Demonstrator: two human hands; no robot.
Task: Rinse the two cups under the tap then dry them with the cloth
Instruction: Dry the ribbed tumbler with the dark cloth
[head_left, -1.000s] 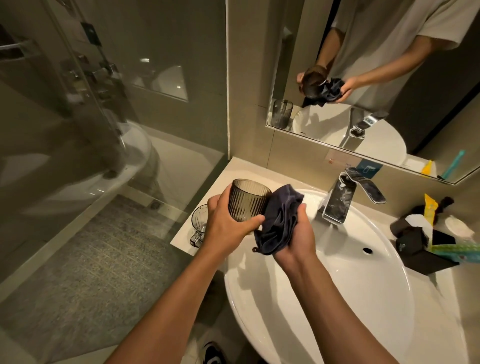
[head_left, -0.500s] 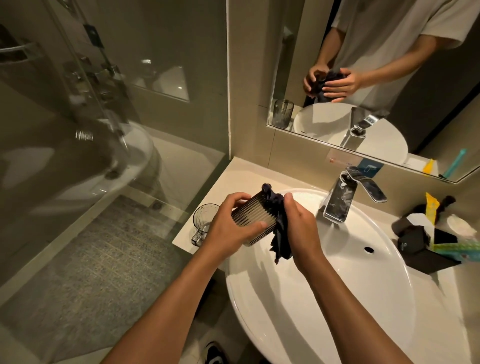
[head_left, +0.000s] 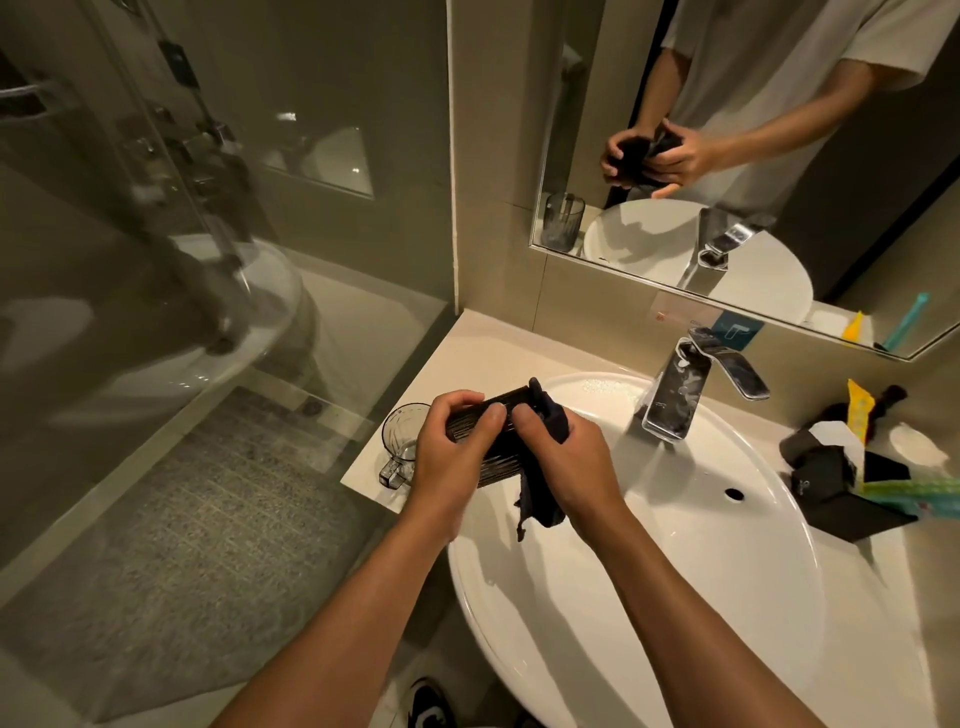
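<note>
Far left on the beige countertop (head_left: 498, 343): clear glass mug with a handle (head_left: 402, 441), lying on its side near the counter's front edge, just beside my left hand, not touched. Can't tell if it's wet or dry, so my guess is it's either rinsed and waiting for the cloth, or done already; no way to confirm from here.

My left hand (head_left: 452, 457) is wrapped around the dark ribbed glass tumbler (head_left: 480, 421), held tipped on its side over the rim of the white round basin (head_left: 675, 597), mouth pointing right. Fingers curl over the top, thumb on the near side.

My right hand (head_left: 571, 457) is closed on the dark navy cloth (head_left: 540, 499) and presses it into/against the tumbler's mouth end; a loose tail of cloth hangs down below the hand toward the basin. Whether the cloth goes inside the cup I can't see, hand blocks it.

Further right, chrome tap (head_left: 685, 389): no water stream visible, so rinsing looks finished, at least for this cup.

Progress est.: rinse stage prob done, drying of the tumbler underway, roughly past halfway. Left: finish wiping the tumbler in/out, set it down, then dry the mug if that isn't done yet.

Far right: dark pouch and toiletries (head_left: 852, 478), not relevant.
</note>
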